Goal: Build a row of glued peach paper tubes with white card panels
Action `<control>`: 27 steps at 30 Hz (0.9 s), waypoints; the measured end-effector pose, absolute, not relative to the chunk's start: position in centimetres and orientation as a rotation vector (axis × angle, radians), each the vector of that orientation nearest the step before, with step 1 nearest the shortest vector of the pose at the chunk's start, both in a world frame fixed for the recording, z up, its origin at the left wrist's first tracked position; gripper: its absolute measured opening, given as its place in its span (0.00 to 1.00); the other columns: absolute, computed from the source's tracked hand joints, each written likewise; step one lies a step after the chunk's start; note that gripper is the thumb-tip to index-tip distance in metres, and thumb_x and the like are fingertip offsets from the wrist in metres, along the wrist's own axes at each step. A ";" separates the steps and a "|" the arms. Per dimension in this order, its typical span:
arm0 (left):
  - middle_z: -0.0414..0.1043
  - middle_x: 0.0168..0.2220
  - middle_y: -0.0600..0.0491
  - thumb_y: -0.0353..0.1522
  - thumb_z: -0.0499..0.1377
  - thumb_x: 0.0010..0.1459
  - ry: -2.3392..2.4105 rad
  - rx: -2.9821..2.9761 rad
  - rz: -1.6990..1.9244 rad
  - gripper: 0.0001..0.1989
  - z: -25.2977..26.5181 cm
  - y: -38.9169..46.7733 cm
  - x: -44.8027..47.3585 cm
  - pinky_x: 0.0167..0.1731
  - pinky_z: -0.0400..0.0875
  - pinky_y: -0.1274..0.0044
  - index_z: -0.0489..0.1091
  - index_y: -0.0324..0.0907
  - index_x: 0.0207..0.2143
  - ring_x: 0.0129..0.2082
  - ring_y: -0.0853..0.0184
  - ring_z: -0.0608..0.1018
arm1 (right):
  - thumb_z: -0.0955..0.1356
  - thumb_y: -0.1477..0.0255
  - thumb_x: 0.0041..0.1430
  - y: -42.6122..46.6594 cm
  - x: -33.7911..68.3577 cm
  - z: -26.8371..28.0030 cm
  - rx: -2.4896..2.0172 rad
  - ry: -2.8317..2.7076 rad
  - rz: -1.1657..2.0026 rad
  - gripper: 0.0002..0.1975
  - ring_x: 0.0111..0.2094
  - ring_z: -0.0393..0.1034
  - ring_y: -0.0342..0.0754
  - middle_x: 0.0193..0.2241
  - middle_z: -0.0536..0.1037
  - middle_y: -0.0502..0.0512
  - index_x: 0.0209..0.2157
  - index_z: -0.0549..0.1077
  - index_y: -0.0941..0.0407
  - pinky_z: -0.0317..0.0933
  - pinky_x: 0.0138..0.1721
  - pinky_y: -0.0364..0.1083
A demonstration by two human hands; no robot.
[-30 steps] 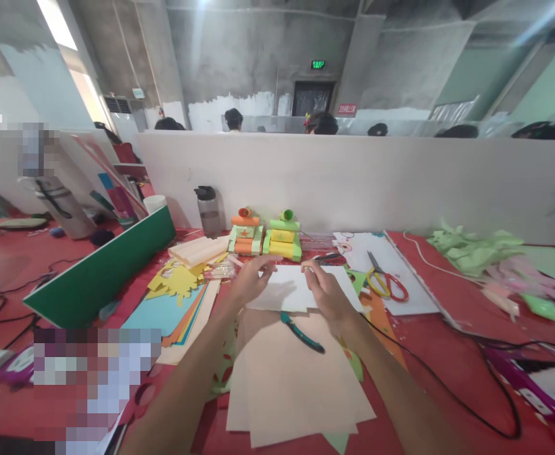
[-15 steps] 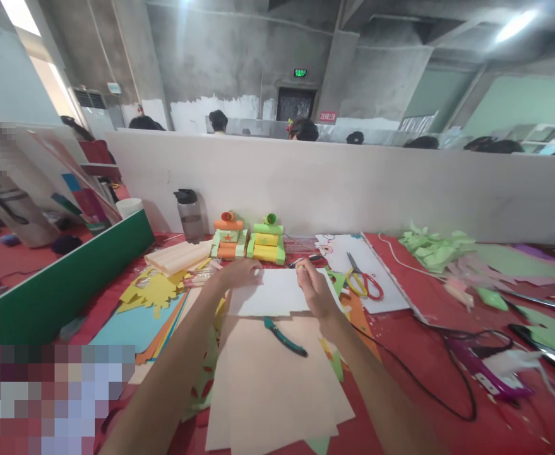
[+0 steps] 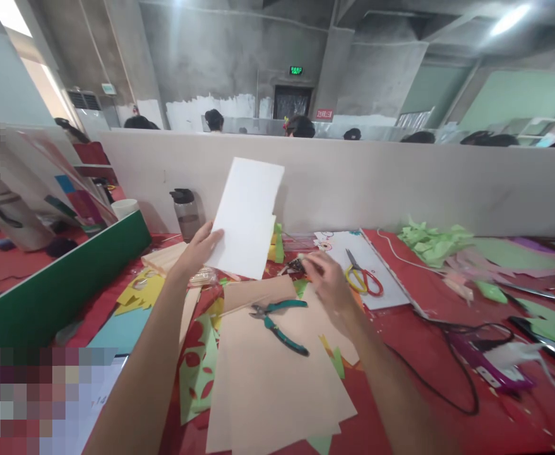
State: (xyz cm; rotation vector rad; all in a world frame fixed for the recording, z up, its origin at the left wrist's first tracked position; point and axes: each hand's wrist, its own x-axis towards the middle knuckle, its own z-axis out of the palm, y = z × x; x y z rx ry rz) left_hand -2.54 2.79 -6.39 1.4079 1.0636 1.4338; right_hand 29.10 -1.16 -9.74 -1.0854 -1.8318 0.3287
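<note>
My left hand (image 3: 201, 246) grips a white sheet of card (image 3: 247, 218) by its left edge, thumb on the face. The sheet is raised and tilted above the table, with an uneven, notched right edge. Fingers bent together, my right hand (image 3: 325, 278) is apart from the sheet, over the back of the paper pile. Something small and pale shows at its fingertips, too small to name. Below both hands, teal-handled pliers (image 3: 284, 325) lie with jaws to the left on pale peach paper sheets (image 3: 277, 392).
Yellow-and-red scissors (image 3: 363, 278) lie on a white board (image 3: 393, 294) at right. A dark-capped bottle (image 3: 185, 215) stands by the white partition (image 3: 376, 189). Green paper scraps (image 3: 435, 243), a black cable (image 3: 429, 385) and a purple power strip (image 3: 488, 360) are farther right.
My left hand has lifted the white card up and left, turning it upright. My right hand has let go of it and moved slightly right. The pliers beneath are now fully uncovered.
</note>
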 end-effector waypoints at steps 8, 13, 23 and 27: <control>0.70 0.30 0.56 0.33 0.58 0.53 1.015 1.306 1.628 0.10 -7.6 3.9 -1.4 0.24 0.67 0.81 0.67 0.43 0.39 0.26 0.70 0.72 | 0.63 0.73 0.64 0.0 28.6 -12.5 -1.241 -2.164 0.247 0.12 0.47 0.69 0.52 0.44 0.77 0.59 0.46 0.76 0.54 0.60 0.49 0.50; 0.67 0.31 0.57 0.40 0.59 0.58 1.059 1.379 1.712 0.13 -9.3 2.6 -0.2 0.24 0.64 0.82 0.63 0.44 0.41 0.25 0.72 0.69 | 0.64 0.72 0.63 1.4 33.9 -11.7 -1.655 -2.042 -0.015 0.10 0.39 0.71 0.51 0.38 0.78 0.58 0.43 0.76 0.54 0.60 0.41 0.47; 0.64 0.29 0.58 0.32 0.55 0.56 1.228 1.456 1.614 0.09 -9.8 1.5 2.1 0.22 0.60 0.82 0.62 0.44 0.41 0.23 0.72 0.67 | 0.64 0.66 0.59 3.0 41.7 -14.7 -2.270 -1.643 -0.058 0.20 0.39 0.71 0.61 0.39 0.73 0.67 0.52 0.73 0.54 0.63 0.37 0.55; 0.65 0.28 0.59 0.30 0.54 0.51 1.152 1.373 1.633 0.12 -9.5 1.1 2.3 0.22 0.62 0.82 0.61 0.45 0.41 0.24 0.72 0.68 | 0.63 0.66 0.59 3.3 42.1 -14.8 -2.284 -1.596 0.030 0.21 0.32 0.73 0.59 0.33 0.75 0.67 0.53 0.71 0.58 0.63 0.34 0.54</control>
